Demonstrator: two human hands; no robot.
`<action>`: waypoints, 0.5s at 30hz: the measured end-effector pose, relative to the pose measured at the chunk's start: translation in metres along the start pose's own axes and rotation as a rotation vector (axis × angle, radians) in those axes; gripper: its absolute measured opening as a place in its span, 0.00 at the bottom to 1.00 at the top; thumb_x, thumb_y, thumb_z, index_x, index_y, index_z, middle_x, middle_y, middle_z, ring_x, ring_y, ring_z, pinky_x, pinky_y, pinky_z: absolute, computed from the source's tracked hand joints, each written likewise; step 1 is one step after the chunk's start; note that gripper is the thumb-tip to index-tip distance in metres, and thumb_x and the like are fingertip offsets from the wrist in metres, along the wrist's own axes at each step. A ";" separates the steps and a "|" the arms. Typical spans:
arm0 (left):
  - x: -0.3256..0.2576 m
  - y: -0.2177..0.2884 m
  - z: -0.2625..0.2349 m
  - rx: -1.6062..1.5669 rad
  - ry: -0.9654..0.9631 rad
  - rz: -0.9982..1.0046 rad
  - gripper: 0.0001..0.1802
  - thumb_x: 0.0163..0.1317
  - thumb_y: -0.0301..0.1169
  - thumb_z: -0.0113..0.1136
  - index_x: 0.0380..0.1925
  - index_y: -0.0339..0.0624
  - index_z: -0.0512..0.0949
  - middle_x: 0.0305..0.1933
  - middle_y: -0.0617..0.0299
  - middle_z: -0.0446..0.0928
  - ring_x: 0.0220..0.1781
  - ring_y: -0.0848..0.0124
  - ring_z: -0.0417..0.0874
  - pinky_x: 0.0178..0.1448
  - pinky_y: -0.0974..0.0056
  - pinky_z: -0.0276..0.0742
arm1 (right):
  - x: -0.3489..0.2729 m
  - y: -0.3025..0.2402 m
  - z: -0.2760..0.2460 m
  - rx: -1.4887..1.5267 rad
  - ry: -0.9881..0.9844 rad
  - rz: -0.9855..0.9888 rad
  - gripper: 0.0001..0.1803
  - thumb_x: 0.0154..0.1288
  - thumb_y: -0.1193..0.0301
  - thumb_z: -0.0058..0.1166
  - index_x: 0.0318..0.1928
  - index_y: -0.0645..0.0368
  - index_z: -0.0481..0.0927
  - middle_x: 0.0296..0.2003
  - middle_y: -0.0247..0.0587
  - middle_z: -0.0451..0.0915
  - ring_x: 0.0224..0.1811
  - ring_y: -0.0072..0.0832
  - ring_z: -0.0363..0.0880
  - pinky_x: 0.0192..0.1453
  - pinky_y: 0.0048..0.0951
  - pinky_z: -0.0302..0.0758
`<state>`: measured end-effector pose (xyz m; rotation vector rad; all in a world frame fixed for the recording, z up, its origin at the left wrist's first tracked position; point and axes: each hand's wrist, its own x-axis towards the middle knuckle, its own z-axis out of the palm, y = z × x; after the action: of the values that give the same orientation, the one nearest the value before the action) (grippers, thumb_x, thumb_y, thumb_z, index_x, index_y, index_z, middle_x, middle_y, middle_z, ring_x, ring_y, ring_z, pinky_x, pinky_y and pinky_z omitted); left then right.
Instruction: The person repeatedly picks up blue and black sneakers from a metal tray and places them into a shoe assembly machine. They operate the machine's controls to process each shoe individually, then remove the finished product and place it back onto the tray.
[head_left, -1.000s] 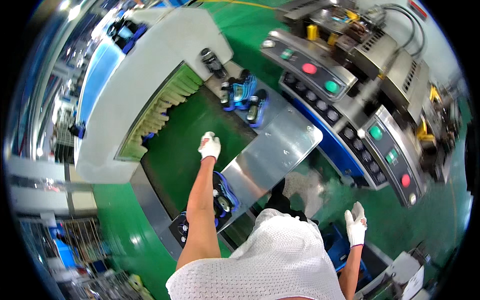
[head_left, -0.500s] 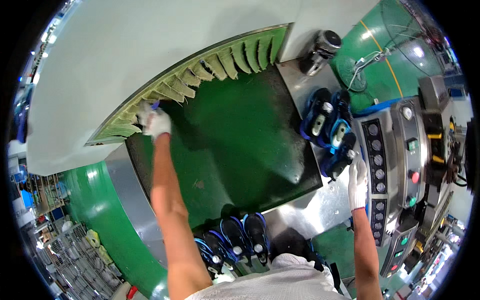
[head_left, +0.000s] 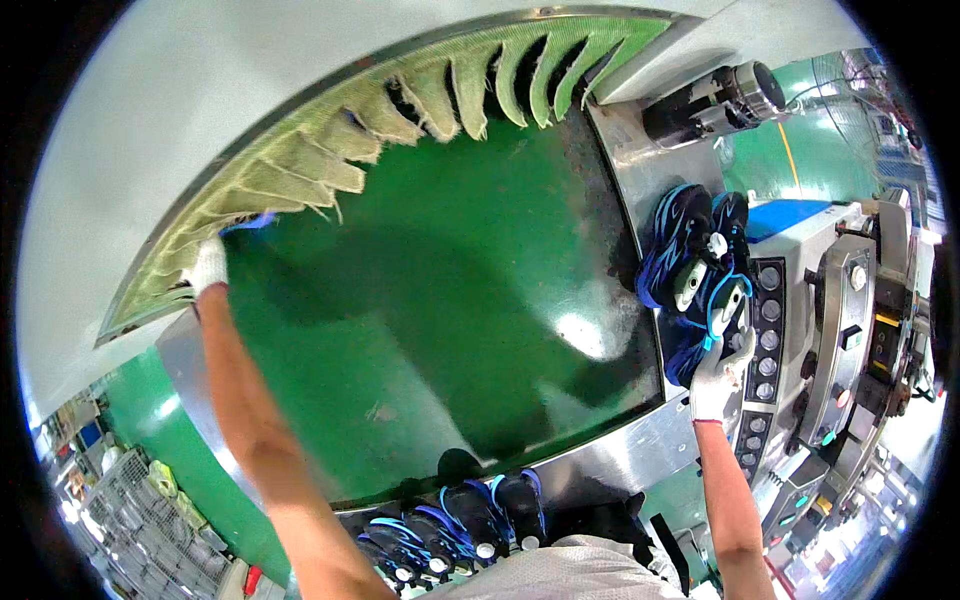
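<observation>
My left hand [head_left: 208, 265], in a white glove, reaches far up to the frayed yellow curtain strips [head_left: 330, 170] at the mouth of the white tunnel, where a bit of blue [head_left: 250, 222] shows between the strips; whether it grips that is unclear. My right hand [head_left: 716, 372], also gloved, rests against a pile of black and blue shoes [head_left: 690, 265] on the steel side ledge, its fingers closed on the lowest shoe. The green conveyor belt [head_left: 450, 310] lies between both hands.
A row of black and blue shoes [head_left: 450, 520] sits at the near steel edge by my chest. A grey control panel with round buttons [head_left: 765, 330] stands right of the shoe pile, a motor [head_left: 720, 100] above it. Wire racks [head_left: 120, 510] are at lower left.
The view has closed in on the belt and tunnel mouth. My left hand stays at the curtain strips; my right hand has moved up from the steel ledge onto the shoe pile.
</observation>
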<state>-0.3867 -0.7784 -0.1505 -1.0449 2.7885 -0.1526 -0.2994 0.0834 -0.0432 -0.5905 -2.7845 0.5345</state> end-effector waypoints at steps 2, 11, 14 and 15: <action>-0.077 0.067 -0.010 -0.137 0.465 0.018 0.34 0.77 0.54 0.39 0.72 0.42 0.67 0.75 0.46 0.68 0.76 0.45 0.66 0.79 0.45 0.56 | -0.005 0.008 -0.003 -0.020 0.049 -0.037 0.33 0.76 0.73 0.52 0.75 0.68 0.55 0.69 0.63 0.65 0.70 0.47 0.69 0.74 0.44 0.64; -0.394 0.154 -0.112 -0.624 0.152 0.723 0.10 0.73 0.32 0.49 0.41 0.41 0.80 0.43 0.51 0.81 0.45 0.51 0.81 0.52 0.50 0.78 | -0.025 -0.025 -0.111 0.035 -0.561 -0.065 0.43 0.69 0.52 0.58 0.76 0.61 0.60 0.67 0.55 0.72 0.69 0.48 0.71 0.72 0.50 0.65; -0.484 0.194 -0.152 -0.974 -0.266 0.614 0.16 0.76 0.34 0.44 0.39 0.40 0.81 0.37 0.52 0.81 0.37 0.57 0.81 0.44 0.55 0.76 | -0.078 -0.059 -0.189 -0.047 -0.977 -0.531 0.43 0.67 0.50 0.61 0.73 0.63 0.64 0.68 0.58 0.71 0.71 0.50 0.69 0.74 0.46 0.66; -0.509 0.217 -0.180 -1.060 -0.320 0.634 0.19 0.77 0.35 0.41 0.35 0.39 0.81 0.35 0.52 0.80 0.35 0.61 0.80 0.43 0.58 0.75 | -0.098 -0.073 -0.214 0.100 -1.005 -0.566 0.43 0.67 0.51 0.62 0.73 0.65 0.64 0.68 0.59 0.70 0.72 0.50 0.68 0.75 0.45 0.65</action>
<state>-0.1806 -0.2728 0.0512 -0.1580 2.6430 1.5141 -0.1717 0.0433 0.1640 0.6977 -3.5238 1.0221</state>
